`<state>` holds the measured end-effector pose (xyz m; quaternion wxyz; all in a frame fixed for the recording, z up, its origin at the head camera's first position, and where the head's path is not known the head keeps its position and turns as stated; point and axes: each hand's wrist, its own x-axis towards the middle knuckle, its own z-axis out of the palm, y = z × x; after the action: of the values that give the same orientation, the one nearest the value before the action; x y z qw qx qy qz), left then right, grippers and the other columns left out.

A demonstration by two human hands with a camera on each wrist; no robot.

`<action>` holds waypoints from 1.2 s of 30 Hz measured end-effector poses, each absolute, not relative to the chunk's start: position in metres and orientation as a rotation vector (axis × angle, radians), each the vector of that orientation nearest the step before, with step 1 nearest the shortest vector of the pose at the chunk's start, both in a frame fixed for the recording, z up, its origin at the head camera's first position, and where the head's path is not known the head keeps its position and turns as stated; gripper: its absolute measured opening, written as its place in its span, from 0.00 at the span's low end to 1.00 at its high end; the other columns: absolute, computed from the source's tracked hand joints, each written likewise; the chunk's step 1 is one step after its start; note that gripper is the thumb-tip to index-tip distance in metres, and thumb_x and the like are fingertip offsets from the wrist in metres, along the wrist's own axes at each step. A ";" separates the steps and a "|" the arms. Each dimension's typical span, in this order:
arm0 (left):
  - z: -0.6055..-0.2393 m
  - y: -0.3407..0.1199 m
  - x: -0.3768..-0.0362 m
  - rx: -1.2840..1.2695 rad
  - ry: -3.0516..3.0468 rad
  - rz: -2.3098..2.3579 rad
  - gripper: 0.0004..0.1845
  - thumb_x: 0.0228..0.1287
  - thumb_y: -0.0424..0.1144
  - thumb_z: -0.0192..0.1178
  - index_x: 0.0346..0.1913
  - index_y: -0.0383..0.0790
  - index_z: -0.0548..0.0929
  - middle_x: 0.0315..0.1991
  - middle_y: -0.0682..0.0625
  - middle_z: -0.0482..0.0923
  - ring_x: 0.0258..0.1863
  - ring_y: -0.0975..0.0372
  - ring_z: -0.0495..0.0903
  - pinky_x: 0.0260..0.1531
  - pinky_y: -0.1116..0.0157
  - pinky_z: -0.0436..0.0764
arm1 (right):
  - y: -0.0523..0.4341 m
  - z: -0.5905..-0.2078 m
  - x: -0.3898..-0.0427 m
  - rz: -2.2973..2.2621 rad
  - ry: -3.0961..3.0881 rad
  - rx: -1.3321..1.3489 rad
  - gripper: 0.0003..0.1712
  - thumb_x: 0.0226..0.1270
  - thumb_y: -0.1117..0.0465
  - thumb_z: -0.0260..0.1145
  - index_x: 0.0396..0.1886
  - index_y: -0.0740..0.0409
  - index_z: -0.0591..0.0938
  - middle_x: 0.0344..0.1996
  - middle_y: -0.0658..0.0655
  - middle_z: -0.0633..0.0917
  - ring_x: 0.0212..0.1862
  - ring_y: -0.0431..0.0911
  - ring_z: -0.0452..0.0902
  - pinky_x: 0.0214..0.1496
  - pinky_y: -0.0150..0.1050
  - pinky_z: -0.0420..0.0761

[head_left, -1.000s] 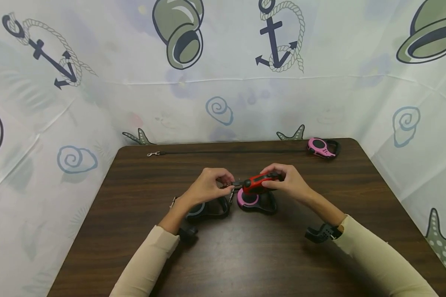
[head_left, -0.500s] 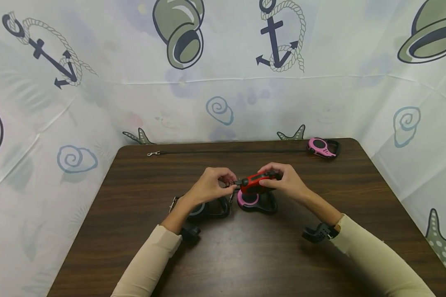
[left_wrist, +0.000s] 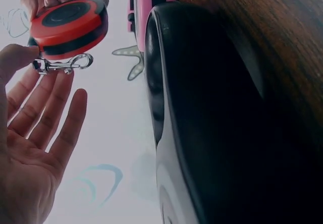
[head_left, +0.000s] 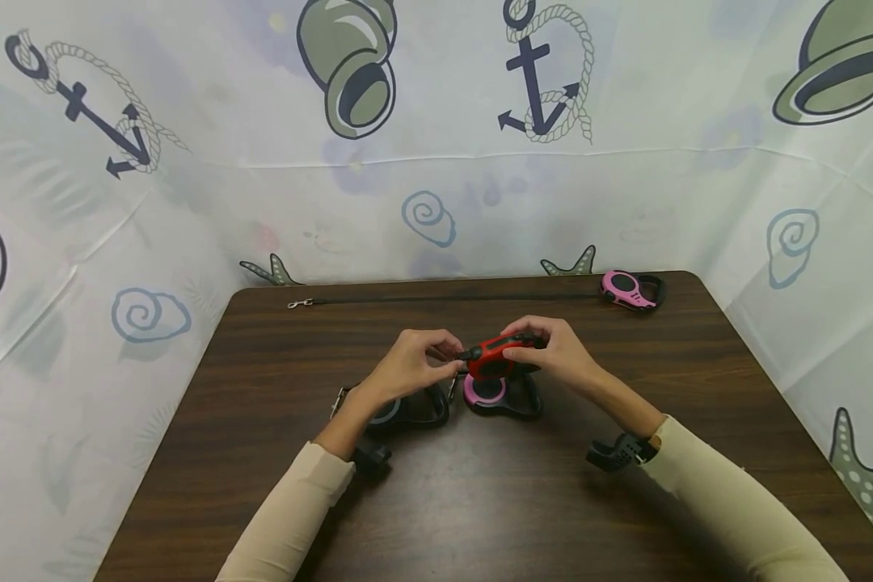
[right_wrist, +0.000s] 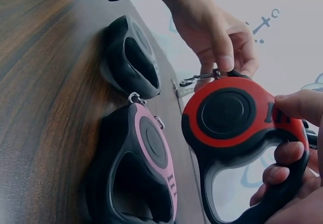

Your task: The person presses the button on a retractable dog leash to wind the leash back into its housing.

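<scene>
A red and black retractable dog leash [head_left: 491, 358] is held above the table between both hands. My right hand [head_left: 562, 353] grips its black loop handle, fingers wrapped round it and thumb on the red casing in the right wrist view. My left hand [head_left: 416, 362] pinches the leash's end at the base of the silver snap hook [left_wrist: 63, 63], between thumb and fingers, close to the casing. Below lie a pink and black retractable leash [head_left: 486, 390] and, to its left, a grey and black one [head_left: 418, 408], partly hidden by my left forearm.
At the table's far right corner sits another pink leash [head_left: 629, 291]. Its dark cord [head_left: 451, 298] runs left along the back edge to a silver hook [head_left: 301, 303]. A patterned cloth [head_left: 436, 105] rises behind the brown wooden table [head_left: 451, 517].
My right hand has shifted slightly left with the red leash, bringing the casing nearer my left hand. The left hand keeps its pinch almost in place. The leashes on the table stay put.
</scene>
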<state>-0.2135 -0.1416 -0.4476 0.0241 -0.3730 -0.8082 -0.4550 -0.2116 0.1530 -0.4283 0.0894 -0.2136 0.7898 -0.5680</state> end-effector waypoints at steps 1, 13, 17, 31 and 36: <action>-0.448 -0.142 -0.214 -1.148 -2.508 -1.412 0.10 0.65 0.30 0.74 0.46 0.35 0.86 0.40 0.46 0.89 0.38 0.61 0.89 0.42 0.62 0.89 | 0.152 -0.428 -0.212 -1.690 2.347 -0.632 0.17 0.70 0.60 0.75 0.56 0.59 0.86 0.46 0.61 0.88 0.46 0.54 0.79 0.49 0.40 0.82; -0.447 -0.147 -0.221 -1.076 -2.573 -1.443 0.19 0.65 0.34 0.76 0.56 0.35 0.85 0.45 0.44 0.90 0.45 0.58 0.90 0.44 0.66 0.88 | 0.131 -0.423 -0.223 -1.678 2.349 -0.645 0.17 0.72 0.58 0.74 0.57 0.57 0.87 0.46 0.59 0.90 0.45 0.52 0.84 0.47 0.40 0.84; -0.447 -0.154 -0.226 -0.985 -2.590 -1.490 0.18 0.66 0.34 0.75 0.56 0.35 0.86 0.46 0.44 0.90 0.46 0.57 0.90 0.46 0.64 0.88 | 0.122 -0.422 -0.229 -1.668 2.371 -0.644 0.17 0.73 0.58 0.73 0.58 0.57 0.87 0.44 0.57 0.90 0.42 0.50 0.81 0.44 0.39 0.78; -0.441 -0.195 -0.241 -0.719 -2.724 -1.613 0.18 0.69 0.41 0.73 0.58 0.41 0.86 0.48 0.47 0.89 0.43 0.58 0.89 0.40 0.65 0.86 | 0.086 -0.424 -0.256 -1.686 2.305 -0.658 0.23 0.69 0.63 0.76 0.63 0.59 0.85 0.47 0.60 0.89 0.42 0.49 0.81 0.41 0.38 0.77; -0.442 -0.214 -0.248 -0.622 -2.759 -1.656 0.19 0.70 0.43 0.72 0.60 0.41 0.86 0.44 0.46 0.90 0.38 0.48 0.87 0.34 0.62 0.83 | 0.071 -0.427 -0.265 -1.734 2.294 -0.620 0.25 0.67 0.67 0.76 0.62 0.64 0.84 0.49 0.64 0.89 0.47 0.50 0.85 0.48 0.36 0.82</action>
<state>-0.2479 -0.2144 -0.4417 -0.0677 -0.1892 -0.8399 -0.5041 -0.2649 0.0710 -0.4269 0.0997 -0.2097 0.7760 -0.5864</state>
